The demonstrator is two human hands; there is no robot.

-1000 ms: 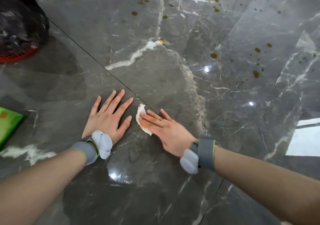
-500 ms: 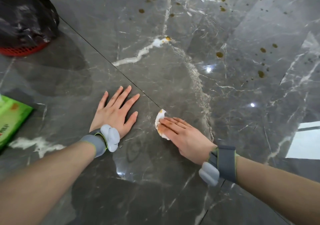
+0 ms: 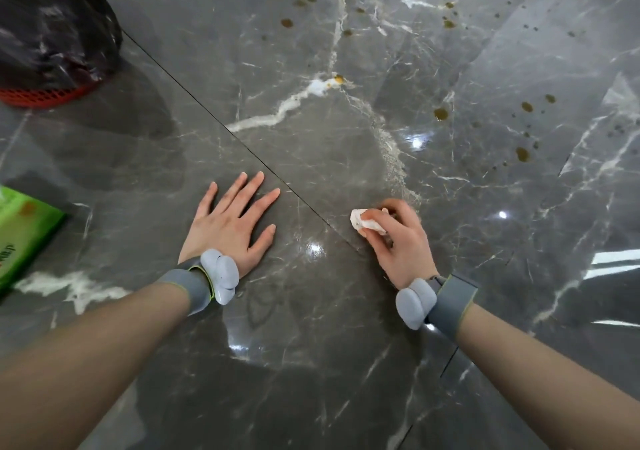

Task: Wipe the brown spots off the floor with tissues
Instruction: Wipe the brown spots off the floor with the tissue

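Now | our right hand (image 3: 398, 241), fingers (image 3: 401, 209) bunched round the tissue (image 3: 367, 222) | nearest brown spots (image 3: 441, 113) lie ahead and rightward, well apart | left hand (image 3: 232, 222) flat, fingers spread on floor (image 3: 311, 345)

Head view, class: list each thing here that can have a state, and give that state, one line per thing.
Left hand, flat on the floor, fingers spread, empty.
Right hand, curled round the tissue.
Tissue, crumpled in the right hand's grip.
Brown spots, unwiped, beyond both hands.
Green tissue pack, lying at the left edge; open or sealed cannot be told.
Red basket, lined with a black bag.
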